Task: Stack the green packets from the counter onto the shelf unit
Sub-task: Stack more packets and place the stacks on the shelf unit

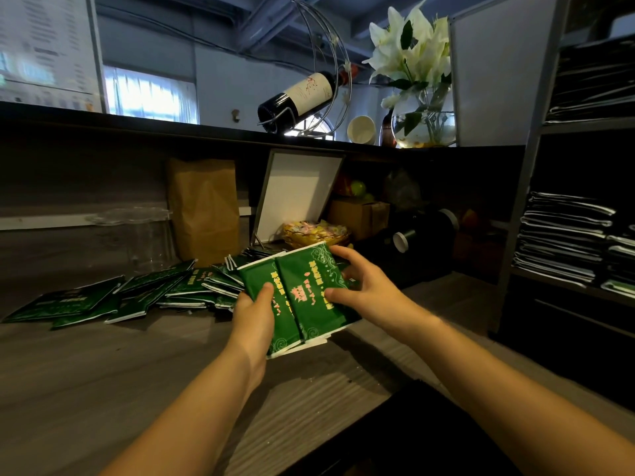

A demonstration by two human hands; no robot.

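Green packet bundle (302, 293): I see it held above the surface (103, 372).
Left grip (254, 314): curled round its left edge.
Right grip (364, 286): curled round its right edge.
Loose green packets (137, 293): strewn on the surface, left.
Shelf unit (591, 126): far right.

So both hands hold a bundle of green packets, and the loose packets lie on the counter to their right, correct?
Not quite. In the head view the left hand and right hand do hold the bundle of green packets, but the loose packets lie on the counter to their left, not right.
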